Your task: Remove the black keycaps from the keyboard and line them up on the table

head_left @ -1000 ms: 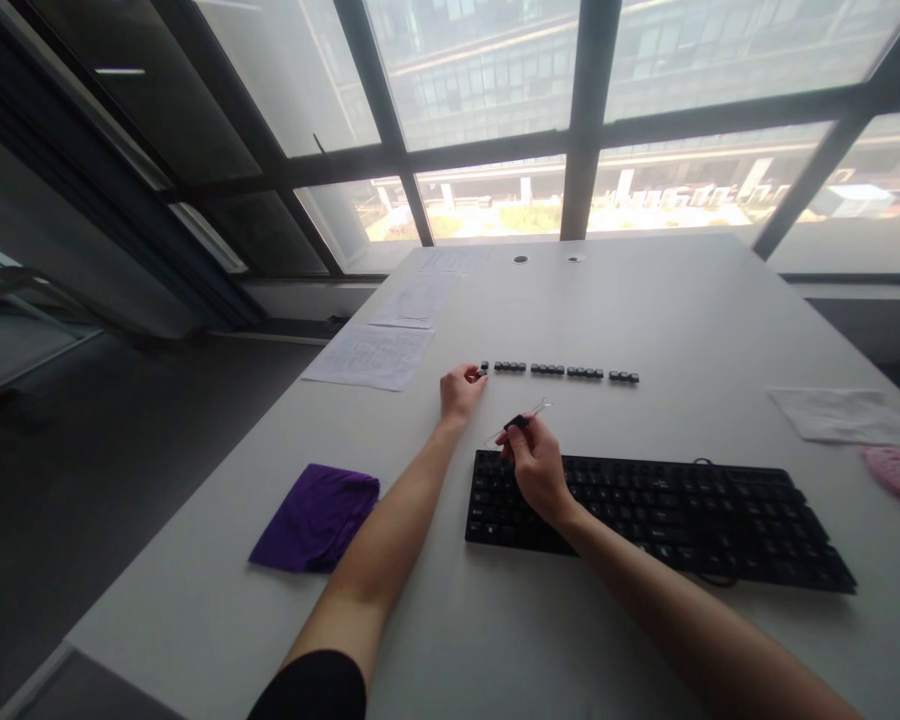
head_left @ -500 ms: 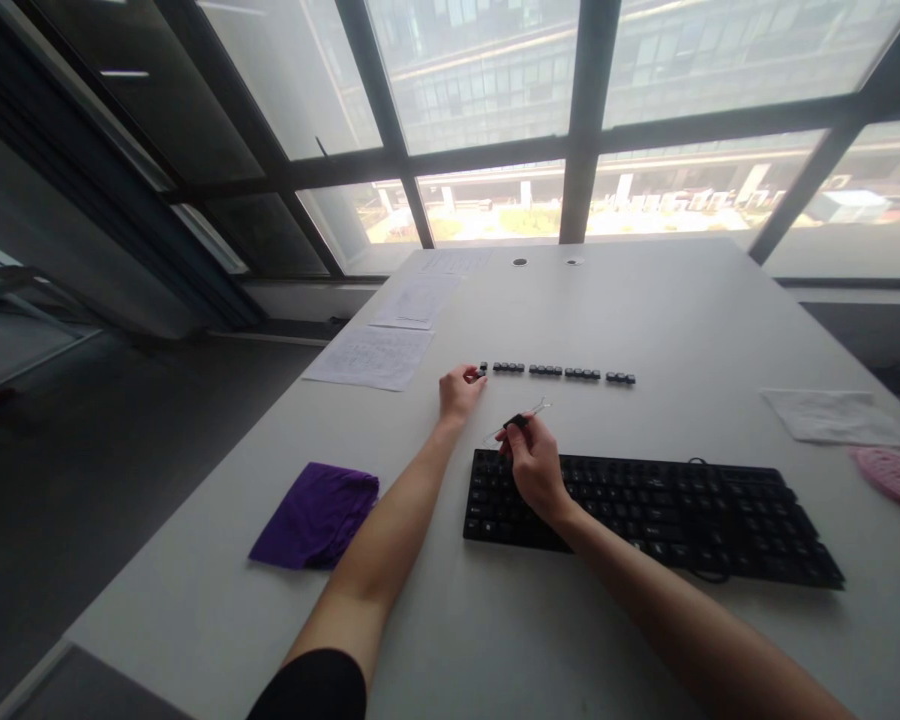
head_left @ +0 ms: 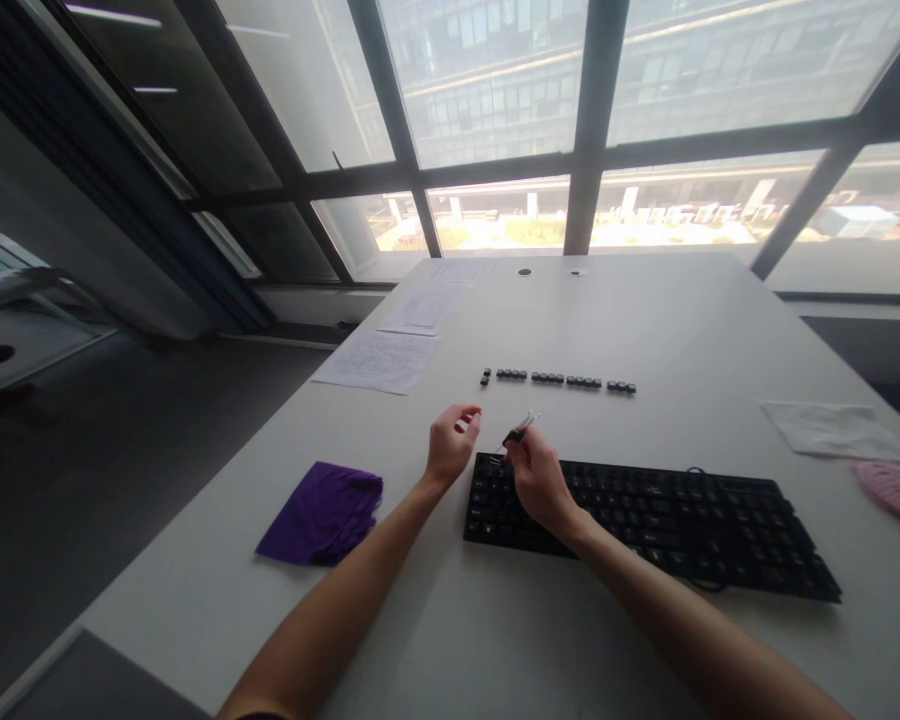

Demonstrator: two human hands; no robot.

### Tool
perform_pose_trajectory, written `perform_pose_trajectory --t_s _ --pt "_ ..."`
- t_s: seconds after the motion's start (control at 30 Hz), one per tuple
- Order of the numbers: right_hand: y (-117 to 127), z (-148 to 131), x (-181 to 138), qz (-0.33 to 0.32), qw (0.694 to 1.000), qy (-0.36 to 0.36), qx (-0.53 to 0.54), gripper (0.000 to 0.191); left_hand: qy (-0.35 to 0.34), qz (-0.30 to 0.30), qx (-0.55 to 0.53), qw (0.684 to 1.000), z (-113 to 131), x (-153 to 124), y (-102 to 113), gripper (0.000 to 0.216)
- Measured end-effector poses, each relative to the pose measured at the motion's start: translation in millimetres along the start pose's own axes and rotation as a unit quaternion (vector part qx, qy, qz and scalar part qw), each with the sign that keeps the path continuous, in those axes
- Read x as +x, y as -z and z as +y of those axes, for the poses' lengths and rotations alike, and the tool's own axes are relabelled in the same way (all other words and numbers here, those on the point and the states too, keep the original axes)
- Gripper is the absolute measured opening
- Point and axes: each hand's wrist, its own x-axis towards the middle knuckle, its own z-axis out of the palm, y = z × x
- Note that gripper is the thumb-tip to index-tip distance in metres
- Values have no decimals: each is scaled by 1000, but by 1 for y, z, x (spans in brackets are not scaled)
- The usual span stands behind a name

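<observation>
A black keyboard (head_left: 667, 510) lies on the white desk, its upper left part under my right hand (head_left: 538, 480). That hand is closed around a keycap puller (head_left: 514, 437) with a black grip and thin wire prongs, held over the keyboard's top left corner. My left hand (head_left: 454, 440) hovers to the left of the puller, fingers curled but apart from the thumb, with nothing visible in it. Beyond the hands, black keycaps (head_left: 547, 378) stand in a row of small groups. At the row's left end, a lone keycap (head_left: 484, 381) sits just in front of another.
A folded purple cloth (head_left: 319, 512) lies left of my left forearm. Printed paper sheets (head_left: 379, 360) run along the desk's left edge. To the right are a white cloth or bag (head_left: 832, 428) and a pink object (head_left: 892, 492). Windows rise behind the desk.
My left hand has let go of a keycap at the row's left end and drawn back toward the keyboard. The puller in my right hand has come lower and turned more upright.
</observation>
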Motion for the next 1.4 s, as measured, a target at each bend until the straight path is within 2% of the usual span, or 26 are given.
perform_pose_trajectory --t_s 0.13,0.23,0.37,0.63,0.87,1.07,1.23,1.4 --pt "-4 1 0 -24 999 15 -24 11 -17 -47 -10 999 17 -42 19 17" --pt "-6 1 0 -48 997 37 -40 13 -33 -95 -10 995 20 -58 27 16" --pt "-7 2 -3 -89 993 58 -54 14 -64 -153 -11 986 15 -61 27 14" --pt "-6 6 -13 -153 975 117 -113 18 -95 -202 -11 975 10 -59 28 14" --pt "-3 2 -11 -102 992 64 -47 21 -44 -208 -32 977 11 -56 26 11" --pt "-3 5 -6 -66 997 21 -18 18 -13 -172 -56 983 12 -57 20 10" --pt "-2 7 -4 -39 999 26 -7 18 -47 -143 -47 988 9 -60 18 13" --pt "-2 4 -5 -24 999 32 -17 17 -80 -141 -58 985 10 -58 18 19"
